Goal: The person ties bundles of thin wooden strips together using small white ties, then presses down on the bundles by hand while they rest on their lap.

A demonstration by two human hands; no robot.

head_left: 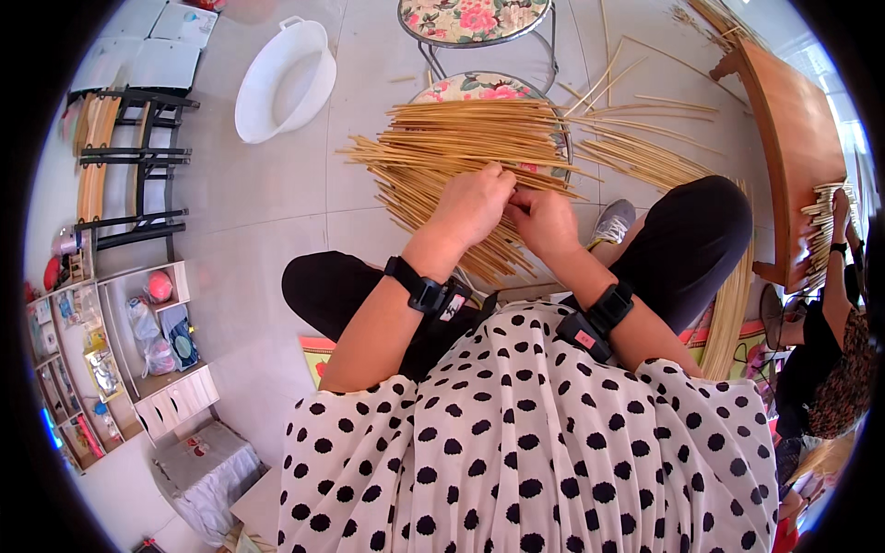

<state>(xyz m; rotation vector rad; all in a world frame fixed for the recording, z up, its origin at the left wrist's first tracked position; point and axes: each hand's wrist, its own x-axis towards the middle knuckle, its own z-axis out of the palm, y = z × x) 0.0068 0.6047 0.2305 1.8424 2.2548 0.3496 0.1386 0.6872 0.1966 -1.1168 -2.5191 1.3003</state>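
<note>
A wide pile of thin tan stalks [461,138], like straw or reed, lies across a round stool with a floral seat [479,86] in front of me. My left hand [473,205] is closed over the near part of the pile, its fingertips bent together. Right beside it, my right hand [546,223] is closed too, thumb and fingers pressed together. The fingertips of both hands nearly meet above the stalks. Whatever they pinch is hidden by the fingers.
Behind stands a second floral stool [475,20]. A white plastic tub [288,83] rests on the tiled floor at left. More long stalks [645,157] spread rightward, near a wooden table [793,138]. At far right, another person's hand [840,205] is at a stalk bundle. Shelves [147,323] line the left.
</note>
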